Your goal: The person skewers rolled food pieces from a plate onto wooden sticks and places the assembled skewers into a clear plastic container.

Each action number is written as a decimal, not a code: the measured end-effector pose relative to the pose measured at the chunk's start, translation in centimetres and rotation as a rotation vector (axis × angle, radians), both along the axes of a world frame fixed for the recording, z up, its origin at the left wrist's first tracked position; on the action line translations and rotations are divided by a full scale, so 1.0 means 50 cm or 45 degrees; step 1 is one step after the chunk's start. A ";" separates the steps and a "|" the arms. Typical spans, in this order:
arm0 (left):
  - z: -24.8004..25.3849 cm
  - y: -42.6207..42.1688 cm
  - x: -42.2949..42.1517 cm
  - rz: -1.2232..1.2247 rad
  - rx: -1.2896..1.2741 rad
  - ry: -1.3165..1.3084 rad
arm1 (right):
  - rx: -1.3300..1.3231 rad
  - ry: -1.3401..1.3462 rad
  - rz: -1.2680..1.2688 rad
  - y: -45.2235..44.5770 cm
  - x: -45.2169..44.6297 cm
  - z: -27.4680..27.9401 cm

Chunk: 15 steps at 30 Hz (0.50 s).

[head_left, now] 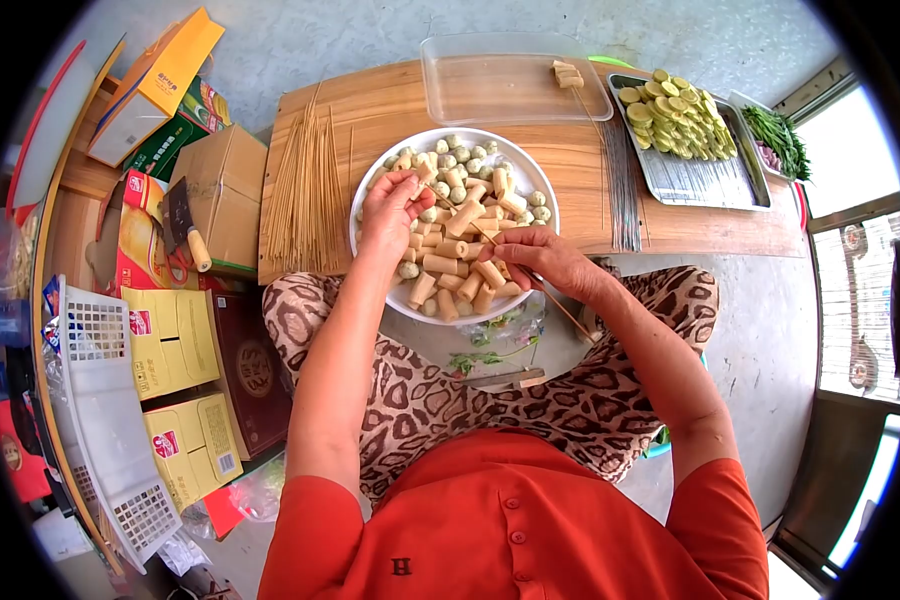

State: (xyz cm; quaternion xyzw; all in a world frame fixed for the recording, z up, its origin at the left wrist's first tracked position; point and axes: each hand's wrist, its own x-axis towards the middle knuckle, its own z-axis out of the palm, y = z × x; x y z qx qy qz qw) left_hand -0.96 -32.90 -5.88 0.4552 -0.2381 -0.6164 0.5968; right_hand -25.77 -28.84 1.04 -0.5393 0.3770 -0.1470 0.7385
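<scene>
Over the left part of a round white tray [552, 178], my left hand [392, 208] is closed, its fingertips pinched at a small tan piece by the end of a skewer. My right hand [545, 258] is closed round a thin wooden skewer [570, 318], whose lower end sticks out towards my knee. The skewer's upper part runs across the tray towards my left fingers. Tan cylindrical pieces [448, 265] fill the tray's middle and front, and pale green speckled balls [460, 153] lie mostly at the back and right.
Bamboo skewers [305, 190] lie left of the tray, metal skewers [622, 190] to the right. Behind stands a clear plastic container [490, 95] with a few skewered pieces [567, 75]. A metal tray [690, 185] holds sliced green vegetables [675, 115]. Boxes [225, 190] and a cleaver [180, 215] are at left.
</scene>
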 end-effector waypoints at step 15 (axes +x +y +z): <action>0.021 0.005 -0.019 0.021 -0.104 -0.246 | -0.002 0.047 -0.056 0.003 0.009 0.002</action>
